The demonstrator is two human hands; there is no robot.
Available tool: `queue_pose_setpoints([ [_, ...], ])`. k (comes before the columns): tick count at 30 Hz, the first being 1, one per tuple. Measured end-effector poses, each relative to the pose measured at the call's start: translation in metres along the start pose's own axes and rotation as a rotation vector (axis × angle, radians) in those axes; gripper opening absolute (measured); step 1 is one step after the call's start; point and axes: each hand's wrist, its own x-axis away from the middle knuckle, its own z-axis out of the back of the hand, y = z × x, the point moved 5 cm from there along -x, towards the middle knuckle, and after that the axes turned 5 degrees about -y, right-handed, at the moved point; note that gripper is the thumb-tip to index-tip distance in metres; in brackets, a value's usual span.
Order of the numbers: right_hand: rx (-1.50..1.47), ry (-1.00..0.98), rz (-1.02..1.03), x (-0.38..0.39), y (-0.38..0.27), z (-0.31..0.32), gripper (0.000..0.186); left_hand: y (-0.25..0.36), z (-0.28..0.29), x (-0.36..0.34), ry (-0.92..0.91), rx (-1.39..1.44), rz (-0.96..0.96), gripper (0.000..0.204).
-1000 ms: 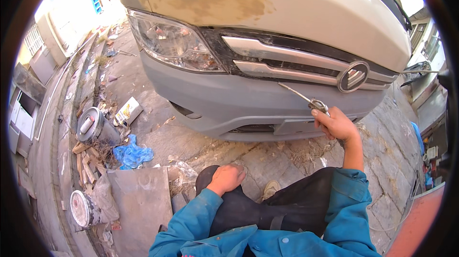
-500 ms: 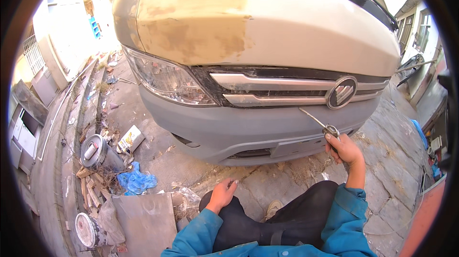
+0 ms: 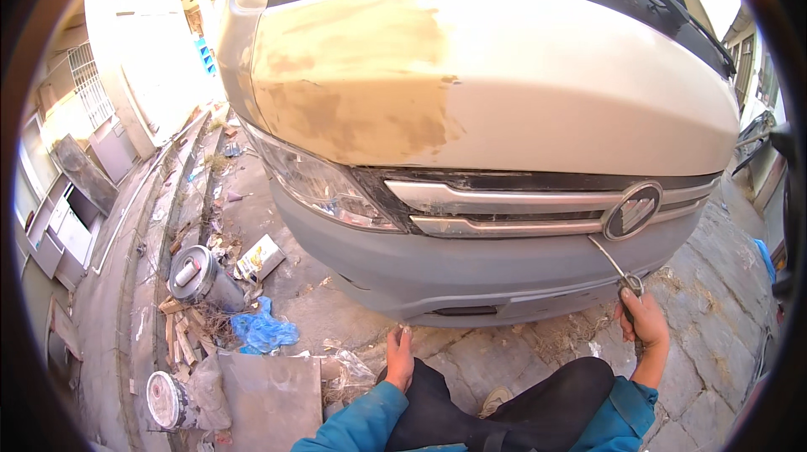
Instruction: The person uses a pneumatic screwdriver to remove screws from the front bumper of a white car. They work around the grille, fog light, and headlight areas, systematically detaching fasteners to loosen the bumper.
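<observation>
My right hand (image 3: 640,317) grips a metal tool with a long thin nozzle (image 3: 607,255), angled up toward the grey bumper (image 3: 521,267) just below the badge on the silver grille (image 3: 504,200). Above the grille is the cream front panel (image 3: 580,90), patchy tan on its left part. A clear headlight (image 3: 319,183) sits at the grille's left end. My left hand (image 3: 399,358) is beside my left thigh, low in front of the bumper, fingers curled; what they hold, if anything, is too small to make out.
On the left lie a lidded bucket (image 3: 206,284), a blue plastic bag (image 3: 262,326), wood scraps (image 3: 181,334), an open tub (image 3: 168,401) and a flat board (image 3: 273,401). A kerb (image 3: 168,225) runs beside them. Building walls line both sides.
The view has tilted up, showing more of the front panel. My left hand has lifted off my thigh, fingers curled. The tool in my right hand has shifted rightward along the bumper.
</observation>
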Motion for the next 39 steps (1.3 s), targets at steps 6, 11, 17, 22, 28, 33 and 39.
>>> queue_pose_setpoints([
  [6, -0.020, 0.034, -0.013, -0.002, 0.015, 0.020, 0.060, 0.022, -0.016, 0.015, -0.026, 0.178, 0.160, 0.084],
  [11, -0.014, 0.077, 0.004, -0.001, 0.019, 0.028, 0.061, 0.042, -0.060, 0.013, -0.040, 0.299, 0.151, 0.104],
  [17, -0.037, 0.216, -0.060, 0.009, 0.029, 0.044, 0.062, 0.016, -0.059, 0.017, 0.033, 0.360, 0.278, 0.106],
  [22, -0.036, 0.286, -0.069, 0.019, 0.025, 0.048, 0.066, -0.008, -0.049, 0.018, -0.074, 0.189, 0.248, 0.089],
  [28, 0.033, 0.364, -0.062, 0.039, -0.003, 0.047, 0.070, -0.014, -0.059, 0.031, -0.410, -0.186, 0.145, 0.047],
  [33, 0.004, 0.404, 0.026, 0.061, -0.023, 0.043, 0.072, -0.010, -0.066, 0.050, -0.531, -0.478, -0.036, 0.031],
  [39, 0.006, 0.365, 0.032, 0.062, -0.033, 0.021, 0.070, -0.002, -0.064, 0.057, -0.563, -0.530, -0.085, 0.033],
])
